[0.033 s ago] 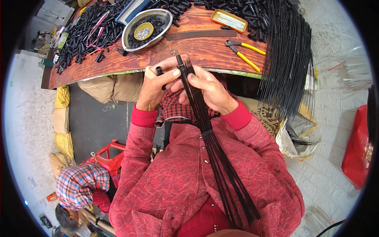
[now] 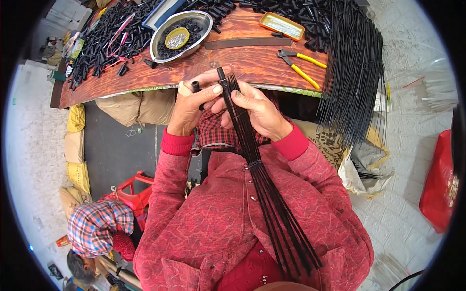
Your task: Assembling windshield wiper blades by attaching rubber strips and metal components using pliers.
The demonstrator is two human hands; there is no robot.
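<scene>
A bundle of thin black rods [image 2: 245, 140] runs from my hands down over my lap, bound by a small band at mid-length and fanned out below it. My right hand [image 2: 259, 111] grips the bundle near its upper end. My left hand [image 2: 189, 106] pinches a short black cap [image 2: 196, 87] between thumb and fingers, right beside the rod tips [image 2: 228, 77]. One rod tip stands slightly above the others. Both hands are held just in front of the wooden table's edge [image 2: 145, 77].
The table holds a metal bowl [image 2: 204, 24] of small black parts with a yellow lid, a yellow tray [image 2: 281, 25], yellow-handled pliers [image 2: 303, 63] and heaps of black tubes [image 2: 102, 43]. Long black rods [image 2: 352, 72] hang off its right end. Another person's plaid cap [image 2: 99, 228] shows lower left beside a red stool [image 2: 138, 191].
</scene>
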